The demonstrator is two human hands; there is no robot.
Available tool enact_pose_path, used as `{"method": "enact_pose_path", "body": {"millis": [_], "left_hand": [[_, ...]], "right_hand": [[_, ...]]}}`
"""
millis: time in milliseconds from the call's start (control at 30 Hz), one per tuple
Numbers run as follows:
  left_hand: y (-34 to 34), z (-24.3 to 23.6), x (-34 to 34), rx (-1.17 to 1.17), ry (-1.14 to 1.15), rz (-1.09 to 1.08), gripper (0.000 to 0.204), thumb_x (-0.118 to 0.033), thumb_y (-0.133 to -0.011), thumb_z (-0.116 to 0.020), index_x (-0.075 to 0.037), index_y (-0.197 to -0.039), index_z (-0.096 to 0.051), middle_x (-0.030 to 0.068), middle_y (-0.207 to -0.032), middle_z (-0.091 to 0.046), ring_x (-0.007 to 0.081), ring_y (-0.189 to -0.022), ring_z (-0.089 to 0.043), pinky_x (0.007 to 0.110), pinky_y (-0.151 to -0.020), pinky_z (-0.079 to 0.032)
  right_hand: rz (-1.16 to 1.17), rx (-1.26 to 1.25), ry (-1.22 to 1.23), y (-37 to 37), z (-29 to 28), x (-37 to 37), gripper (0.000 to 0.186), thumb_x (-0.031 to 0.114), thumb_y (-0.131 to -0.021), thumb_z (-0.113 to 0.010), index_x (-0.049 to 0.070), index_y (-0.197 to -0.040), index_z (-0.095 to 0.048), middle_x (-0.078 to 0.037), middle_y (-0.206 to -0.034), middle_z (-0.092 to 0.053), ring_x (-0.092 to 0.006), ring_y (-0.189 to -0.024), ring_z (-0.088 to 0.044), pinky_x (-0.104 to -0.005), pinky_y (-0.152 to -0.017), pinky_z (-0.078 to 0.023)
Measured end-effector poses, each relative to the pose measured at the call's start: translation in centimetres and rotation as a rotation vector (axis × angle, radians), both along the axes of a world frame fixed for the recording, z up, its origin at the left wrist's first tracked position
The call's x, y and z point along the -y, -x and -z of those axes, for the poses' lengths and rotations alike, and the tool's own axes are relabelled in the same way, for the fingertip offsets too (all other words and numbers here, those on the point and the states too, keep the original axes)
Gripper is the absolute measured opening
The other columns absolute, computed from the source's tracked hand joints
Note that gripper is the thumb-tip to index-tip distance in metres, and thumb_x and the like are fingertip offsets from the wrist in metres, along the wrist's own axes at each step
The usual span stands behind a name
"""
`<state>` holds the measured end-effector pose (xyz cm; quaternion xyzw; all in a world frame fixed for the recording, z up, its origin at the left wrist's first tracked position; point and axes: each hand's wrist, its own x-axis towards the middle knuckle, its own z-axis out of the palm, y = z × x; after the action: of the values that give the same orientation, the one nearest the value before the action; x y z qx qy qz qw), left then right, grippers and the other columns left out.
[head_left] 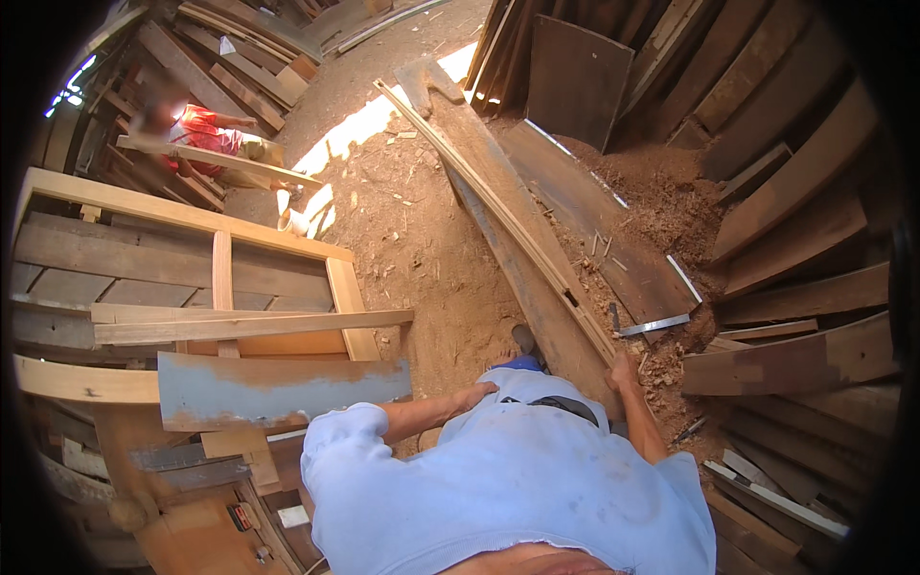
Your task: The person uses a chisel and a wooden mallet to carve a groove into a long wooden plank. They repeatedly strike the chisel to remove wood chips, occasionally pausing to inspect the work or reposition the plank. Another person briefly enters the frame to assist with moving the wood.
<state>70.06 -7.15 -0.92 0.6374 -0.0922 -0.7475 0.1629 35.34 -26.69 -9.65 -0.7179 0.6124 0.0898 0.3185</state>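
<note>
My right hand is closed round the near end of a long, narrow wooden strip. A slot is cut near that end, and the strip slants away to the far left along a wide, weathered plank. My left hand lies flat on my thigh with nothing in it. Just beyond my right hand, a metal square rests on a brown board among wood shavings. A small dark tool lies on the ground to the right of my forearm.
A pale wooden frame stands at the left, with a loose board across it. Nearer is a blue-painted plank. Boards lean along the right side. At the far left, a person in red is beside a long board.
</note>
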Motion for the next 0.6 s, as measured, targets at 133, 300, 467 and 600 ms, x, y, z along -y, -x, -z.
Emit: {"method": "enact_pose_path", "body": {"millis": [133,300,467,600], "left_hand": [[-2.6,4.4,-2.2,-0.058,-0.116,-0.050,0.058,-0.043,-0.097,-0.051,0.002,-0.131,-0.059,0.0145,-0.120,-0.067,0.0246,-0.104,-0.062,0.038,-0.095,-0.047],[-5.5,-1.2,-1.1,-0.066,-0.153,-0.089,0.058,-0.046,-0.096,-0.050,0.001,-0.128,-0.062,0.0138,-0.116,-0.069,0.0245,-0.100,-0.062,0.038,-0.094,-0.047],[-10.4,0.0,-3.3,-0.026,-0.185,-0.086,0.050,-0.048,-0.096,-0.050,-0.004,-0.114,-0.068,0.0116,-0.101,-0.071,0.0248,-0.086,-0.064,0.040,-0.086,-0.050],[-14.0,-4.7,-2.7,-0.023,-0.178,-0.082,0.056,-0.054,-0.099,-0.053,-0.004,-0.124,-0.063,0.0080,-0.109,-0.068,0.0185,-0.091,-0.063,0.035,-0.083,-0.053]], "right_hand": [[-0.088,0.002,0.081,-5.0,1.1,1.9,0.052,0.010,-0.075,-0.072,-0.003,-0.124,-0.061,-0.028,-0.120,-0.067,-0.0454,-0.112,-0.064,-0.0482,-0.098,-0.053],[0.029,-0.149,-0.102,-8.0,-3.0,3.0,0.059,0.012,-0.077,-0.073,0.000,-0.132,-0.057,-0.027,-0.130,-0.062,-0.0427,-0.121,-0.060,-0.0475,-0.106,-0.049],[0.138,-0.156,0.036,-10.1,-4.9,1.1,0.082,0.025,-0.087,-0.070,0.007,-0.157,-0.031,-0.022,-0.157,-0.035,-0.0437,-0.143,-0.036,-0.0577,-0.114,-0.037],[0.236,-0.263,0.255,-14.7,-4.9,-1.4,0.084,0.027,-0.086,-0.072,0.008,-0.157,-0.032,-0.022,-0.157,-0.032,-0.0454,-0.139,-0.036,-0.0577,-0.115,-0.031]]}}
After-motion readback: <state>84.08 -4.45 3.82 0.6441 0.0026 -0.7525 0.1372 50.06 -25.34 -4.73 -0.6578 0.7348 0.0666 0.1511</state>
